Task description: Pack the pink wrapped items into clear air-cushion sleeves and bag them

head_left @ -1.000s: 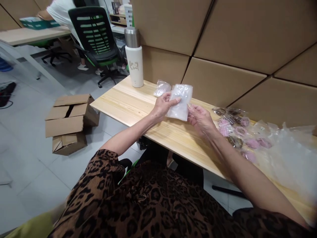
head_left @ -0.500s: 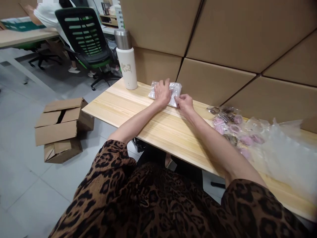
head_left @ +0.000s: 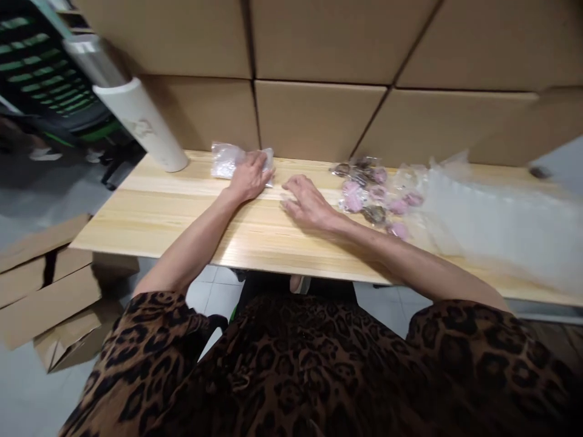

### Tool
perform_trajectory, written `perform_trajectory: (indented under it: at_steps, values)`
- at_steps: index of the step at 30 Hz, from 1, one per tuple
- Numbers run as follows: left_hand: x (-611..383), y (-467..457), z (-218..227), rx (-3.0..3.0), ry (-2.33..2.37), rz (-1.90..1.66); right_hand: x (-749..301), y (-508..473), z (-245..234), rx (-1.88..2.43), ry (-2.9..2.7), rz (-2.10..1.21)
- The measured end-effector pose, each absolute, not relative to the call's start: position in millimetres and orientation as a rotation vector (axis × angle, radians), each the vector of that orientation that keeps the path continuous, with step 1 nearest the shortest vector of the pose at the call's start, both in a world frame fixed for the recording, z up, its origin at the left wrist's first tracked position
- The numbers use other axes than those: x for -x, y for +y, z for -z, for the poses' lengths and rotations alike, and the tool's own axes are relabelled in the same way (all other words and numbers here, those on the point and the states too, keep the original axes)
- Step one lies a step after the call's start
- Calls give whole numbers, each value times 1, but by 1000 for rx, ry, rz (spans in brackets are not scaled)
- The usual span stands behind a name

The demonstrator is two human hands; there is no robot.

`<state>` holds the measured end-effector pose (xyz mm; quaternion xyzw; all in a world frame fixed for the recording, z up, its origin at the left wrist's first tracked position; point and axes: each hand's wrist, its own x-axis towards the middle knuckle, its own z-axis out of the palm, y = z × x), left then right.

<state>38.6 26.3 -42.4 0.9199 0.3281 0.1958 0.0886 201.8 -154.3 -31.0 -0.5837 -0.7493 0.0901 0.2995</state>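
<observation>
I'd keep my left hand [head_left: 248, 176] flat on the clear packets [head_left: 225, 161] while my open right hand [head_left: 310, 203] (empty, resting on the table [head_left: 159, 206]) stays low.

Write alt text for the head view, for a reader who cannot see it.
A person's left hand presses flat on small clear plastic bags on a wooden table, while the right hand rests on the bare wood. Bagged pink and brown items lie right; a white flask stands left.
</observation>
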Motion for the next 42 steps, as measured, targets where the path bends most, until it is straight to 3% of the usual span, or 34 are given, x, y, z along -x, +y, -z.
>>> perform_trajectory:
  at_steps: [5,10,15,22,27,32,37,42]
  values:
    - [-35,29,41,-2799,985,-491,-250,-252,1,1678,-1903,33]
    - [-36,23,35,-2850,1013,-443,-343,-330,3,2117,-1464,411]
    - [-41,17,30,-2842,1083,-487,-396,-374,27,2436,-1273,264]
    - [-43,1,15,-2748,1095,-648,-397,-381,34,2358,-1205,93]
    - [-46,-30,11,-2694,914,-782,-405,-383,39,2381,-1244,241]
    - [-54,-68,10,-2677,683,-825,-407,-381,41,2296,-1133,183]
    - [-60,-117,0,-2572,461,-845,-389,-389,11,2091,-857,320]
    - [-56,-181,-11,-2200,288,-662,-322,-393,-22,1919,-1231,539]
